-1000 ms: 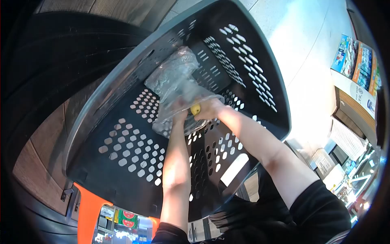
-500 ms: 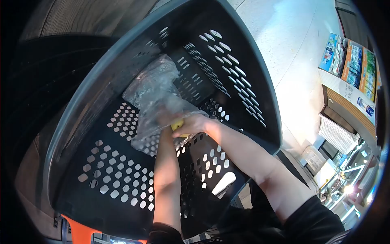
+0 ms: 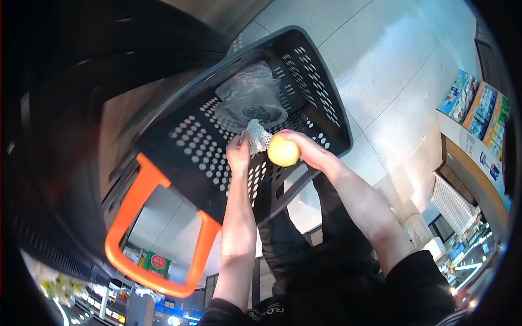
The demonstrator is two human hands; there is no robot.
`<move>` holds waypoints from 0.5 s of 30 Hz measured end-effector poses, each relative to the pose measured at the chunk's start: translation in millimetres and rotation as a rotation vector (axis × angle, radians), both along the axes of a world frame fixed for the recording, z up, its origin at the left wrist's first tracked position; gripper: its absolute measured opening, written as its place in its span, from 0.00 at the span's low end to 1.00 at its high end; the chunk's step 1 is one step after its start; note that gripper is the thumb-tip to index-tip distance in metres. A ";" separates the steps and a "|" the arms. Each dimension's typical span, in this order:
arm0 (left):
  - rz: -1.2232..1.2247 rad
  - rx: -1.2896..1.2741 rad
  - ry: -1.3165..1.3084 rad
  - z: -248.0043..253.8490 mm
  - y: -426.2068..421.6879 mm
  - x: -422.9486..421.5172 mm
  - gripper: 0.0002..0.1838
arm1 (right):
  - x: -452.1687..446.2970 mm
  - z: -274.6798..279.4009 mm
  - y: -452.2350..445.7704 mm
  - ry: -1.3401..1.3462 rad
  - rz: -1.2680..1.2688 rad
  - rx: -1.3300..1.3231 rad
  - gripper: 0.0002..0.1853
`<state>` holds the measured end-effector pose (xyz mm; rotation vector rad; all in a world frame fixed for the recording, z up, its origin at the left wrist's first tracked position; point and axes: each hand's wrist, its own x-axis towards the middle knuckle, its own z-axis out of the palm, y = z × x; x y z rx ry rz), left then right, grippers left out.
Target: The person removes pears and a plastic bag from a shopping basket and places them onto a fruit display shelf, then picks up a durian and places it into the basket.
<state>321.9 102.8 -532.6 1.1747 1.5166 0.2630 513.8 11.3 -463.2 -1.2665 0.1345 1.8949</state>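
My right hand [image 3: 297,140] is closed around a round yellow fruit [image 3: 284,151] above the near side of the basket; its exact kind is not clear. To its left, my left hand [image 3: 238,153] pinches a white foam fruit net [image 3: 258,136]. The net hangs beside the fruit, its mesh crumpled. Just beyond both hands, a clear plastic bag [image 3: 247,89] lies inside the black shopping basket [image 3: 201,179]. What the bag contains is hard to make out.
An orange handle [image 3: 115,231] sticks out from the basket's near left side. Pale floor tiles [image 3: 375,70] extend beyond it. A display of colourful packs [image 3: 478,111] stands at the right, and a dark bulky surface [image 3: 70,136] fills the left.
The yellow fruit has come out of the plastic bag in my right hand. My left hand now has the white net. The view has drawn back, showing the whole orange handle.
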 end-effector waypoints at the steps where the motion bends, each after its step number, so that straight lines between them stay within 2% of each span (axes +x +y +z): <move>1: 0.005 -0.001 0.077 32.5 -2.3 2.0 0.21 | 2.0 18.5 -4.9 0.074 -0.106 -0.006 0.22; 3: 0.042 -0.012 -0.056 73.1 -4.0 -7.8 0.20 | 8.2 61.3 -13.1 0.121 -0.186 -0.024 0.24; 4: 0.075 0.134 -0.104 76.8 -11.8 -14.9 0.17 | 11.5 84.5 -13.8 0.139 -0.196 0.042 0.25; 5: 0.086 0.148 -0.100 105.6 -12.8 -15.2 0.17 | 12.5 107.7 -15.4 0.160 -0.205 0.104 0.26; 7: 0.357 -0.137 -0.378 181.2 -3.6 -3.5 0.13 | 13.9 157.0 -12.1 0.150 -0.188 0.144 0.27; 8: 0.447 -0.171 -0.459 217.0 -1.0 4.9 0.09 | 11.8 179.2 -13.7 0.139 -0.184 0.161 0.28; 11: 0.409 -0.110 -0.471 271.9 -4.2 -11.8 0.07 | 6.4 231.7 -15.4 0.089 -0.099 0.267 0.30; 15: 0.351 -0.035 -0.511 349.1 -13.4 -23.4 0.05 | -4.3 293.8 -16.2 0.122 -0.064 0.404 0.38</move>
